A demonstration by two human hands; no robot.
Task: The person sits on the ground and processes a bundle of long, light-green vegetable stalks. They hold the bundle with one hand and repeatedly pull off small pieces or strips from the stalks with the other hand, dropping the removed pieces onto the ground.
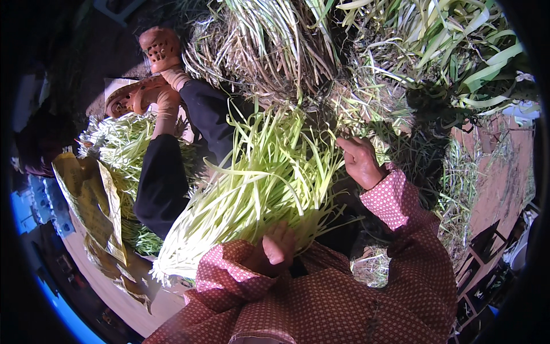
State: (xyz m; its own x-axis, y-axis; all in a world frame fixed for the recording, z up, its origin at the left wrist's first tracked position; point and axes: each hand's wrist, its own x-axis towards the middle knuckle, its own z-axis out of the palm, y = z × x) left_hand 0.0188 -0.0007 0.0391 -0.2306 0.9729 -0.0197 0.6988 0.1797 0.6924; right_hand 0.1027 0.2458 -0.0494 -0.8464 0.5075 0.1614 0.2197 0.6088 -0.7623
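Note:
A large bundle of pale yellow-green leafy stalks, like blanched chives [262, 185], lies across my lap. Its white stem ends point to the lower left, and the loose leaf tips fan out up and to the right. My left hand [275, 247] holds the bundle's near side, thumb on top; shade and leaves partly hide the fingers. Beside the leaf tips on the right is my right hand [360, 161], fingers curled and index finger pointing at the leaves. Whether a thin leaf is pinched there is too fine to tell.
Uncut-looking stalks with brown root ends [275, 51] are heaped ahead, beside broad green leaves [477, 56]. More pale bundles [129, 137] lie left of my legs, near a crumpled yellow sack [92, 193]. My orange-brown perforated shoes [161, 49] are at upper left. Plant scraps [457, 185] litter the ground.

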